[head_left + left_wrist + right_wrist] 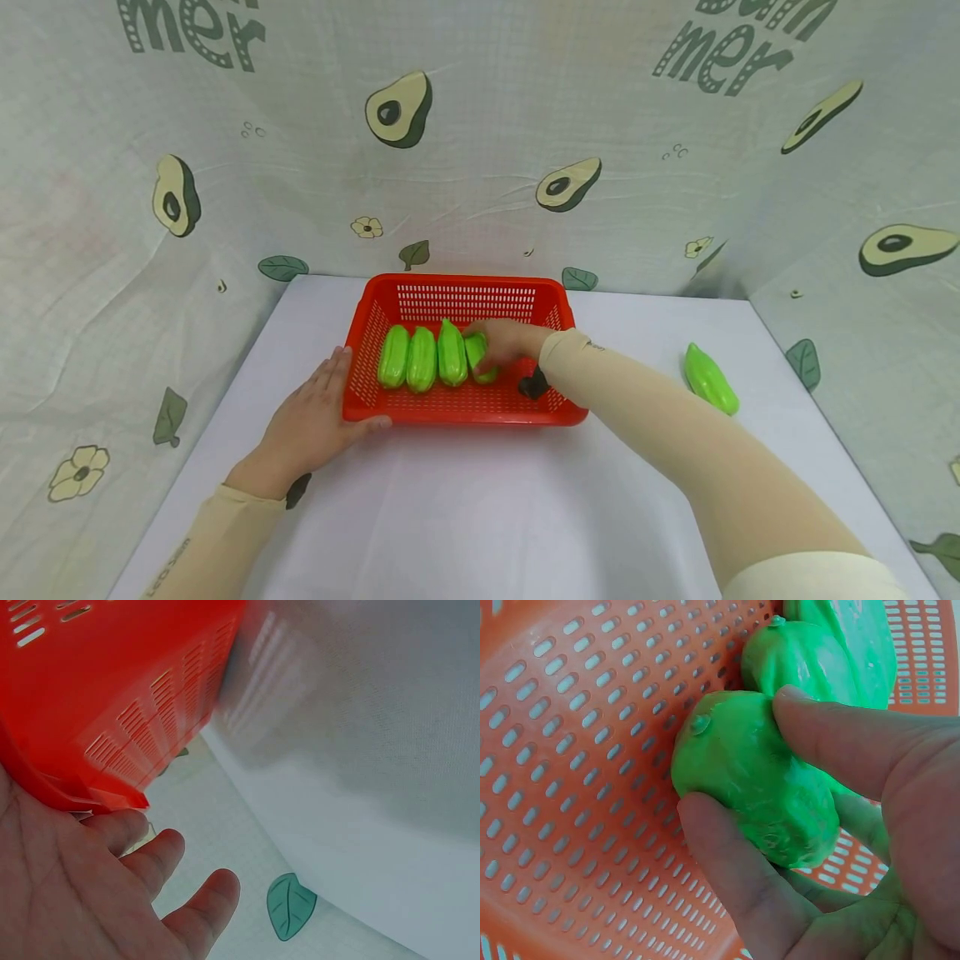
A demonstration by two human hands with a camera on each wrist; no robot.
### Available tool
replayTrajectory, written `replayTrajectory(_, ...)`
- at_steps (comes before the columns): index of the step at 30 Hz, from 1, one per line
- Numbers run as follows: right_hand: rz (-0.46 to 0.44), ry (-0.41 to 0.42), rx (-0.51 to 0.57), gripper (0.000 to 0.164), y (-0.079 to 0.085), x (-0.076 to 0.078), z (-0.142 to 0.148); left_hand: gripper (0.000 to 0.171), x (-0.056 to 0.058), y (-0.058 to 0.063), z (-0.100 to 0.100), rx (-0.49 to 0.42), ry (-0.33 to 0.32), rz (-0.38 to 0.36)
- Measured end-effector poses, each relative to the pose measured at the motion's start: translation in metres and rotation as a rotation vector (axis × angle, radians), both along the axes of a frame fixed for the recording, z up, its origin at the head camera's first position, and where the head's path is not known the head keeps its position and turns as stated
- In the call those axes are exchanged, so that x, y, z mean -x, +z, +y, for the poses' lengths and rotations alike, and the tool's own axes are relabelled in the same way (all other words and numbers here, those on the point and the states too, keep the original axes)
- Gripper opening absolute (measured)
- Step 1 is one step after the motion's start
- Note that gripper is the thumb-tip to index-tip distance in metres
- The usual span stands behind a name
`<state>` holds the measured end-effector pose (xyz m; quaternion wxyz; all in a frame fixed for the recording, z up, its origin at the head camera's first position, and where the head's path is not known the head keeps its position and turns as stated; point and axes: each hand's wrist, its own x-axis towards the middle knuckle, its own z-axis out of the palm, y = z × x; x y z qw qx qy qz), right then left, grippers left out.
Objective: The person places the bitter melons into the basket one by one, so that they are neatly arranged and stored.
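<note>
A red perforated plastic basket (pixel 457 414) stands at the back of the table. Three light green, ridged, gourd-like vegetables (pixel 422 360) lie side by side in its left and middle part. My right hand (pixel 504 343) reaches inside and grips another such green gourd (pixel 757 776) to the right of that row, thumb on one side and fingers on the other. On the basket's left rim rests my left hand (pixel 315 417), its fingers extended along the outside and its thumb by the front corner. The left wrist view shows its fingertips (pixel 217 889) with nothing between them.
One more green gourd (pixel 710 379) lies on the table right of the basket, beyond my right forearm. A white cloth covers the table (pixel 465 508). Behind and beside it hangs a pale curtain (pixel 480 125) printed with avocados and leaves.
</note>
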<state>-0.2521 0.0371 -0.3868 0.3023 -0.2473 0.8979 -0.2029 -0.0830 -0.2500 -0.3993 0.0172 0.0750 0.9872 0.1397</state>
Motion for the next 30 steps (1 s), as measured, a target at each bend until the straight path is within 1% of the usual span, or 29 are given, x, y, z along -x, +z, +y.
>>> replayTrajectory(7,-0.003,-0.001,-0.004,0.072,0.000,-0.001,0.001,0.128,-0.001,0.001,0.001,0.008,0.000,0.002)
replayTrajectory(13,0.015,0.020,-0.001,0.079,0.000,-0.002,0.002,0.128,-0.001,0.001,0.001,0.009,-0.004,0.002)
replayTrajectory(20,-0.009,0.038,0.010,0.082,0.006,-0.003,0.006,0.129,-0.002,0.001,0.002,0.004,-0.006,0.002)
replayTrajectory(23,-0.009,0.050,0.019,0.082,0.015,-0.003,0.010,0.129,-0.003,0.002,0.003,-0.001,-0.007,-0.001)
replayTrajectory(25,0.000,0.052,0.026,0.082,0.024,-0.004,0.015,0.129,-0.003,0.003,0.002,-0.002,-0.008,-0.003)
replayTrajectory(28,0.024,0.058,0.068,0.084,0.042,-0.006,0.025,0.129,-0.003,0.002,0.002,0.000,-0.010,-0.004)
replayTrajectory(30,0.066,0.059,0.105,0.084,0.055,-0.007,0.037,0.129,-0.002,0.002,0.002,0.001,-0.009,-0.004)
